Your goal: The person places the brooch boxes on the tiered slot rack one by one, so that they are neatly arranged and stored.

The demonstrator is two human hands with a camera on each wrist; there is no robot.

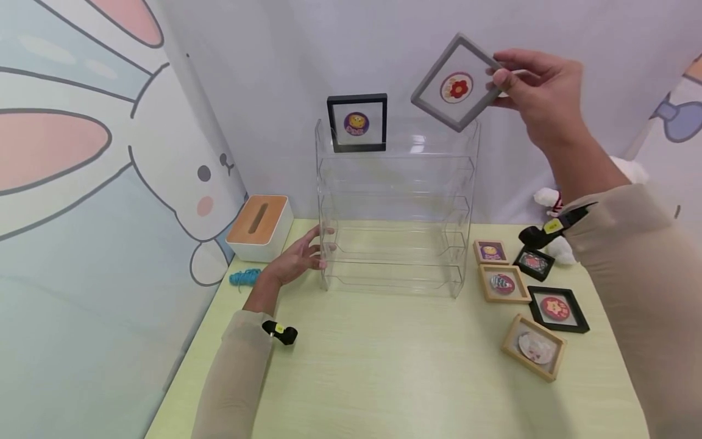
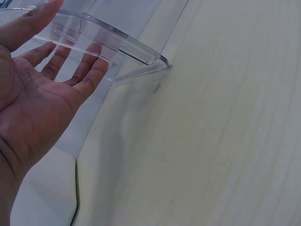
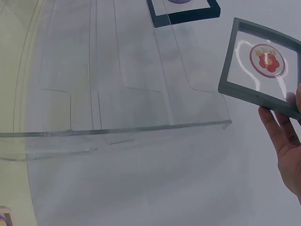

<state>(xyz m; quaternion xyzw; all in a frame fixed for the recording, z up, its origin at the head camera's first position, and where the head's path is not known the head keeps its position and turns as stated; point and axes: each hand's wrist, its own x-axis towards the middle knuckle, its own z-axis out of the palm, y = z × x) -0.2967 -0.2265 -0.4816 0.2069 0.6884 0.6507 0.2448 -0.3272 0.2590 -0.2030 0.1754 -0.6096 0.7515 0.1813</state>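
Gray Frame Held Aloft by Clear Rack

The right hand [image 1: 543, 91] pinches the tilted gray frame [image 1: 457, 82] near the top right of the clear rack [image 1: 392, 271]. The left hand [image 1: 296, 261], fingers spread, is at the rack's left side. A black frame [image 1: 358, 125] stands top left; five frames [image 1: 503, 283] lie on the counter [image 1: 395, 353].

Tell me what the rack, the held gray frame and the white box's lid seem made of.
Rack: glossy clear plastic, perhaps acrylic; it is see-through with bright glints.
Gray frame: probably matte plastic; its color is even, without visible grain.
Lid: wood or wood-look, smooth; warm brown suggests it.
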